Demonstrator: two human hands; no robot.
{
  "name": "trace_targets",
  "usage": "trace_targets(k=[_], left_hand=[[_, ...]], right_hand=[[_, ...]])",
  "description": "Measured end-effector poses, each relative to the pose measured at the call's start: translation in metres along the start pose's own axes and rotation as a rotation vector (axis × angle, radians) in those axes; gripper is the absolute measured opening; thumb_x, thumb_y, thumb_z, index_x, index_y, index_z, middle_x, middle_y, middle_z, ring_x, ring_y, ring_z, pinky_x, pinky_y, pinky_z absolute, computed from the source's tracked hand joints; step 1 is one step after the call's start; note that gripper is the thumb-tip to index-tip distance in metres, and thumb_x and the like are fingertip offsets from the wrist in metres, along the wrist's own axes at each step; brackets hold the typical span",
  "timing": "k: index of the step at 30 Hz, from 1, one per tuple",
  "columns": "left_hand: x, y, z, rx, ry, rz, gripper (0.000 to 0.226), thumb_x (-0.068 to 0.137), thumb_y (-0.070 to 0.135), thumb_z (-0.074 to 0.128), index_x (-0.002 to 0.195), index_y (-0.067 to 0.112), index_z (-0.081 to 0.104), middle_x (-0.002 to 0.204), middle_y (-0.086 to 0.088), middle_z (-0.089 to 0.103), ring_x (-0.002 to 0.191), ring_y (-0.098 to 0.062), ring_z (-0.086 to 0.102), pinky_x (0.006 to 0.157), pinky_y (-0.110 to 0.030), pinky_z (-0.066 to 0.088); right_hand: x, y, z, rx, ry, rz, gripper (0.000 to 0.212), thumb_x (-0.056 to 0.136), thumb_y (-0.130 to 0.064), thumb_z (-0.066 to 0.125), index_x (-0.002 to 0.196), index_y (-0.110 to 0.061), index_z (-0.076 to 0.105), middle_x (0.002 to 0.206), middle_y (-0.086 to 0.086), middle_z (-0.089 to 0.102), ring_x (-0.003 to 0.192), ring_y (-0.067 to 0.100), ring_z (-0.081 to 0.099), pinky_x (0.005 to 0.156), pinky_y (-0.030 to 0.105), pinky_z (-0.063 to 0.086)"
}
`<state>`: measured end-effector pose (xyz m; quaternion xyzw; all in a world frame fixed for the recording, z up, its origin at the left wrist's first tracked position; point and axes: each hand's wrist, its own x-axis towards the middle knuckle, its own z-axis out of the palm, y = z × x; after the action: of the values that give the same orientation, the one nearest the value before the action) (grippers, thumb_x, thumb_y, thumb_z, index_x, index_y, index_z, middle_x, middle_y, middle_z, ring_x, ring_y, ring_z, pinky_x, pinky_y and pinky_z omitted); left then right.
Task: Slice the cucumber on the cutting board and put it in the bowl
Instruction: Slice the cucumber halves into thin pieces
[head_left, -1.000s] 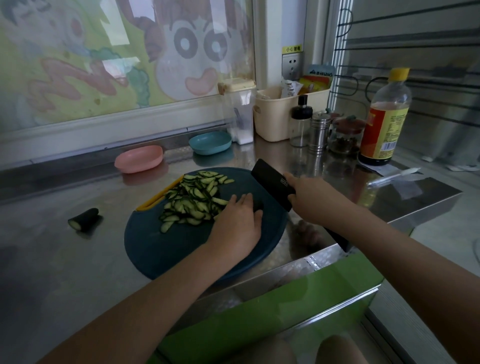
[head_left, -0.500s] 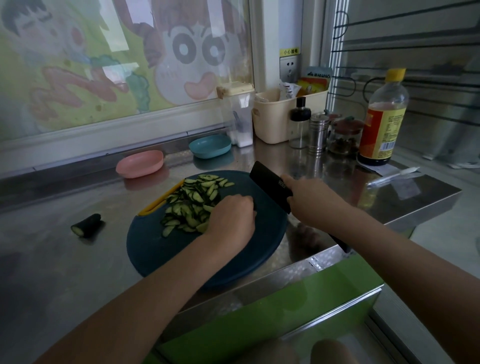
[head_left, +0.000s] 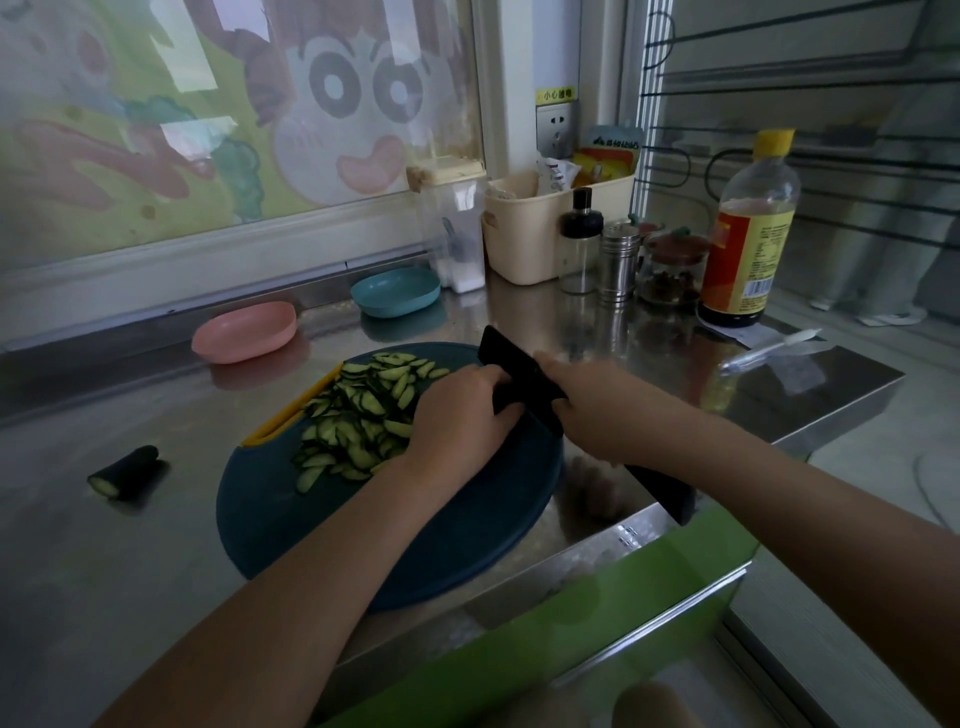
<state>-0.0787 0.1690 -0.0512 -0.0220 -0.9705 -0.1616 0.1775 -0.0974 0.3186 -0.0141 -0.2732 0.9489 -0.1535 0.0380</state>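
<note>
Now, left hand (head_left: 457, 415) curled against knife (head_left: 506, 356), right hand (head_left: 597, 410) gripping it

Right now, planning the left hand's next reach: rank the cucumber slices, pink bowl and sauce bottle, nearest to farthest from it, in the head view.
From the left hand:
1. cucumber slices: right beside it, on the board to its left.
2. pink bowl: back left, off the board.
3. sauce bottle: far back right corner of the counter.
</note>
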Motion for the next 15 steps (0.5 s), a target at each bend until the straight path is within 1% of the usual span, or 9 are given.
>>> trace_targets(k=[1,3,4,6,8,9,11,15], left_hand=[[0.0,0.0,0.0,0.013,0.005,0.001,0.03,0.087,0.033,0.061,0.115,0.023,0.063,0.104,-0.001,0.064,0.095,-0.018,0.06,0.077,-0.032,0.047],[0.001,0.001,0.001,0.042,0.016,0.004,0.027,0.088,0.033,0.06,0.113,0.022,0.063,0.102,-0.001,0.062,0.094,-0.019,0.059,0.073,-0.03,0.044],[0.001,0.002,0.001,0.048,0.022,0.003,0.026,0.088,0.034,0.059,0.111,0.022,0.063,0.101,-0.002,0.062,0.093,-0.019,0.059,0.072,-0.03,0.042],[0.002,0.002,0.0,0.047,0.027,0.001,0.024,0.089,0.035,0.059,0.108,0.021,0.064,0.1,-0.002,0.062,0.093,-0.02,0.059,0.071,-0.03,0.041],[0.002,0.002,0.0,0.039,0.027,0.003,0.025,0.089,0.035,0.059,0.108,0.02,0.063,0.101,-0.003,0.062,0.094,-0.02,0.059,0.072,-0.03,0.041],[0.002,0.002,0.0,0.036,0.026,0.005,0.025,0.089,0.035,0.059,0.107,0.019,0.063,0.102,-0.003,0.062,0.094,-0.021,0.059,0.073,-0.03,0.042],[0.002,0.001,0.0,0.03,0.024,0.009,0.026,0.089,0.034,0.059,0.109,0.018,0.064,0.104,-0.004,0.062,0.096,-0.021,0.059,0.076,-0.031,0.043],[0.002,0.001,0.001,0.021,0.014,0.001,0.029,0.089,0.034,0.059,0.113,0.018,0.064,0.109,-0.005,0.063,0.101,-0.022,0.058,0.082,-0.033,0.045]], right_hand=[[0.0,-0.001,-0.002,0.019,-0.015,0.014,0.046,0.095,-0.013,0.041,0.14,-0.018,0.035,0.102,0.01,0.057,0.061,0.013,0.048,0.049,0.02,0.037],[-0.001,-0.003,-0.005,0.035,-0.023,0.034,0.044,0.096,-0.013,0.039,0.139,-0.016,0.036,0.105,0.011,0.057,0.054,0.007,0.041,0.042,0.019,0.038],[-0.001,-0.003,-0.006,0.039,-0.02,0.047,0.045,0.095,-0.012,0.039,0.14,-0.016,0.036,0.104,0.011,0.056,0.053,0.007,0.043,0.042,0.019,0.041],[-0.001,-0.005,-0.009,0.056,-0.023,0.077,0.046,0.095,-0.009,0.038,0.14,-0.015,0.034,0.093,0.007,0.051,0.054,0.011,0.048,0.043,0.026,0.05],[0.0,-0.007,-0.011,0.053,-0.034,0.082,0.048,0.093,-0.007,0.038,0.141,-0.015,0.034,0.081,0.002,0.045,0.054,0.014,0.051,0.047,0.031,0.055],[0.0,-0.007,-0.012,0.051,-0.038,0.085,0.049,0.093,-0.007,0.038,0.141,-0.016,0.034,0.079,0.002,0.044,0.053,0.015,0.052,0.048,0.032,0.056],[-0.001,-0.008,-0.015,0.048,-0.033,0.094,0.049,0.093,-0.008,0.037,0.141,-0.019,0.034,0.079,0.002,0.045,0.053,0.016,0.053,0.045,0.031,0.056],[-0.002,-0.009,-0.017,0.032,-0.024,0.084,0.05,0.093,-0.007,0.037,0.141,-0.02,0.035,0.073,-0.001,0.041,0.05,0.014,0.051,0.038,0.025,0.051]])
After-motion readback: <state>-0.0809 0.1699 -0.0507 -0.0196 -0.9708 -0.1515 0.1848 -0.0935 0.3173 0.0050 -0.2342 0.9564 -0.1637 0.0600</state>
